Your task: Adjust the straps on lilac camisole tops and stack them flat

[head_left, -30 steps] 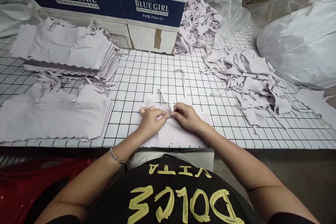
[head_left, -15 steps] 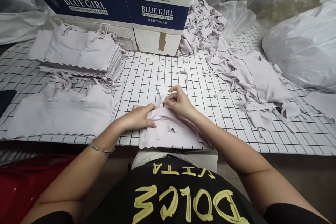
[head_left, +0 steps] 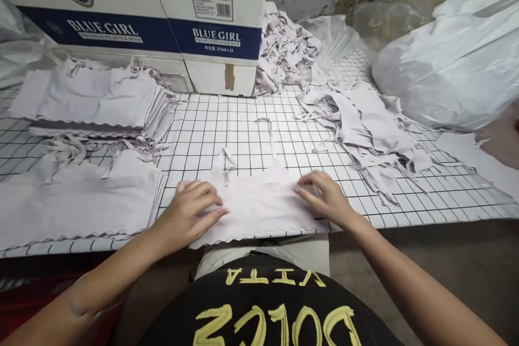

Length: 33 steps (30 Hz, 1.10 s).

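A pale pinkish camisole top (head_left: 255, 200) lies spread flat at the table's front edge, its thin straps reaching away from me. My left hand (head_left: 194, 211) rests on its left side, fingers bent and thumb apart from them. At the upper right edge of the top, the thumb and forefinger of my right hand (head_left: 322, 197) are close together on the fabric, slightly blurred. To the left lie a neat stack of similar tops (head_left: 81, 194) and, behind it, another stack (head_left: 89, 94).
A white and blue beer carton (head_left: 219, 43) stands at the back. Right of it are a heap of crumpled fabric pieces (head_left: 284, 48) and a loose pile of tops (head_left: 365, 124). A large filled plastic bag (head_left: 441, 65) sits at the far right, on the grid-patterned table cover (head_left: 206, 119).
The bunched top has been laid out flat. My hands have moved apart, from its strap area to its left and right sides. The view has shifted slightly to the right.
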Each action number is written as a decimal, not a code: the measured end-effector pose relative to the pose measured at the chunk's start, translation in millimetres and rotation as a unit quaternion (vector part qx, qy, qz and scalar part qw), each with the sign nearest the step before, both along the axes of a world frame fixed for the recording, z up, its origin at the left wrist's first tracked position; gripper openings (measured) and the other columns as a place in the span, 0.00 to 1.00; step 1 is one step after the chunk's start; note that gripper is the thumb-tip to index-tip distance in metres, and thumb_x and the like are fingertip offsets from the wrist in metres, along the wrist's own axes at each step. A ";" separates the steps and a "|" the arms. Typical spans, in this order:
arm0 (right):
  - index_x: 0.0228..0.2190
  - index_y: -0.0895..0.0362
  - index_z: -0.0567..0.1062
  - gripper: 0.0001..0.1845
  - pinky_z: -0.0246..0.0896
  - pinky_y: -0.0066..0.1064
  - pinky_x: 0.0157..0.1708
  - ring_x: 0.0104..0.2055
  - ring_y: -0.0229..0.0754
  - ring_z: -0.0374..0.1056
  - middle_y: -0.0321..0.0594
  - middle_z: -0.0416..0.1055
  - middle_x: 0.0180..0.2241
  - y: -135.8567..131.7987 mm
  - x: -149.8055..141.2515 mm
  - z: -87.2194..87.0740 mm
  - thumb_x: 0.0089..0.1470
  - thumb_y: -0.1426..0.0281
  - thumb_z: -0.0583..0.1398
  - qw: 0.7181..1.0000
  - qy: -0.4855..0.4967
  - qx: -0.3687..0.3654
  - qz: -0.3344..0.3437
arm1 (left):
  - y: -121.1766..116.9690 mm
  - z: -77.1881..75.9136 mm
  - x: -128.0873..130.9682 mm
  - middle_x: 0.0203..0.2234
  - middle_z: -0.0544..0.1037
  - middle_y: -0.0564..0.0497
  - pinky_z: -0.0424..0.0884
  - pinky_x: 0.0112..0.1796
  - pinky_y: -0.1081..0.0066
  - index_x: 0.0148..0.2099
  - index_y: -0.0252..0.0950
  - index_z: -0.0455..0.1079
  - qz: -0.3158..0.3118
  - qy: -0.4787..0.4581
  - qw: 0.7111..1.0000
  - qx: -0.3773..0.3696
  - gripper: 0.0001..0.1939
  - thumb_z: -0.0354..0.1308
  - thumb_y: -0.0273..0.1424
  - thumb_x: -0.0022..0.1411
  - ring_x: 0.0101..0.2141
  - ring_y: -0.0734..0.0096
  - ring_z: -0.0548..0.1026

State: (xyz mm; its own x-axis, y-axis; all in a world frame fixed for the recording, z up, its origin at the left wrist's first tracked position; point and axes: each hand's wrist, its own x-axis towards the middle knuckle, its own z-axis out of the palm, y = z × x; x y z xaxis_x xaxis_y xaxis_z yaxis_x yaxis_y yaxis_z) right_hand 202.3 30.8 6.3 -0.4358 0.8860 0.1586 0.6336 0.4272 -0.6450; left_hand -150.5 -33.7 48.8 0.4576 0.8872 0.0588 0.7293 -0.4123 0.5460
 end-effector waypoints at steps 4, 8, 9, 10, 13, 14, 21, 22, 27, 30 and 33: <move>0.32 0.56 0.69 0.14 0.59 0.33 0.34 0.35 0.45 0.66 0.39 0.70 0.32 116.7 -42.9 0.1 0.56 0.60 0.64 0.982 0.039 -0.012 -0.185 | 52.8 -9.0 88.5 0.55 0.72 0.44 0.50 0.59 0.52 0.52 0.43 0.72 -0.177 -0.085 0.980 0.018 0.17 0.54 0.42 0.64 0.57 0.52 0.65; 0.26 0.57 0.69 0.18 0.59 0.30 0.31 0.31 0.43 0.66 0.39 0.69 0.26 206.7 -84.3 8.8 0.50 0.58 0.69 0.964 -0.002 -0.161 -0.211 | 81.0 -38.4 143.3 0.66 0.56 0.47 0.30 0.64 0.51 0.65 0.47 0.60 -0.271 -0.115 0.955 -0.032 0.30 0.56 0.44 0.63 0.65 0.49 0.51; 0.23 0.57 0.69 0.18 0.59 0.30 0.29 0.29 0.43 0.66 0.39 0.69 0.24 218.8 -91.9 10.3 0.47 0.61 0.71 0.961 -0.009 -0.190 -0.202 | 83.7 -44.0 147.3 0.66 0.55 0.47 0.28 0.64 0.52 0.66 0.47 0.58 -0.274 -0.124 0.953 -0.040 0.31 0.56 0.44 0.63 0.66 0.49 0.50; 0.21 0.57 0.68 0.18 0.58 0.30 0.27 0.27 0.42 0.65 0.39 0.68 0.22 227.5 -97.9 11.3 0.45 0.66 0.72 0.958 -0.007 -0.209 -0.195 | 85.0 -48.0 148.5 0.66 0.55 0.47 0.27 0.64 0.53 0.67 0.47 0.57 -0.274 -0.131 0.952 -0.045 0.31 0.55 0.44 0.63 0.66 0.49 0.50; 0.20 0.58 0.67 0.17 0.55 0.28 0.20 0.20 0.38 0.61 0.39 0.68 0.19 241.3 -106.0 14.6 0.43 0.75 0.71 0.952 0.044 -0.243 -0.181 | 83.7 -52.4 145.0 0.66 0.53 0.47 0.23 0.64 0.56 0.68 0.48 0.54 -0.273 -0.138 0.950 -0.057 0.32 0.54 0.45 0.64 0.66 0.50 0.47; 0.20 0.58 0.67 0.16 0.53 0.27 0.18 0.18 0.36 0.59 0.40 0.68 0.20 244.0 -105.8 17.3 0.44 0.76 0.70 0.948 0.069 -0.256 -0.174 | 82.9 -51.9 144.0 0.66 0.52 0.47 0.23 0.63 0.56 0.68 0.48 0.54 -0.274 -0.140 0.949 -0.061 0.32 0.54 0.45 0.64 0.66 0.51 0.47; 0.29 0.59 0.70 0.07 0.55 0.23 0.20 0.22 0.32 0.60 0.42 0.74 0.33 205.6 -76.0 60.9 0.58 0.71 0.62 0.939 0.227 -0.231 -0.119 | 96.8 -28.8 154.2 0.57 0.70 0.42 0.33 0.64 0.48 0.48 0.40 0.75 -0.132 -0.337 0.875 -0.322 0.24 0.57 0.51 0.58 0.62 0.44 0.58; 0.30 0.58 0.72 0.06 0.60 0.24 0.24 0.26 0.34 0.64 0.41 0.74 0.34 185.0 -67.1 65.9 0.57 0.70 0.63 0.946 0.241 -0.199 -0.089 | 100.8 -22.5 154.5 0.54 0.73 0.39 0.42 0.63 0.44 0.46 0.37 0.75 -0.090 -0.388 0.835 -0.379 0.28 0.51 0.55 0.60 0.60 0.44 0.63; 0.43 0.52 0.75 0.17 0.64 0.37 0.49 0.53 0.48 0.62 0.42 0.65 0.51 64.7 -16.3 62.4 0.51 0.64 0.69 0.958 0.243 -0.107 0.109 | 108.0 2.3 146.3 0.46 0.76 0.35 0.68 0.54 0.53 0.45 0.27 0.70 0.045 -0.620 0.551 -0.556 0.27 0.41 0.46 0.70 0.49 0.55 0.75; 0.53 0.49 0.66 0.26 0.65 0.38 0.50 0.53 0.47 0.62 0.44 0.62 0.54 22.2 -4.9 41.8 0.56 0.57 0.65 0.922 0.339 -0.187 0.029 | 99.2 7.5 146.7 0.42 0.78 0.39 0.69 0.54 0.60 0.44 0.27 0.70 0.063 -0.660 0.499 -0.558 0.14 0.45 0.28 0.70 0.45 0.63 0.77; 0.51 0.53 0.68 0.30 0.65 0.38 0.50 0.51 0.48 0.65 0.46 0.66 0.51 7.7 -12.5 24.6 0.52 0.53 0.67 0.881 0.364 -0.299 0.045 | 93.4 12.4 153.6 0.41 0.78 0.39 0.71 0.53 0.63 0.44 0.26 0.70 0.063 -0.668 0.498 -0.549 0.14 0.43 0.27 0.71 0.45 0.64 0.77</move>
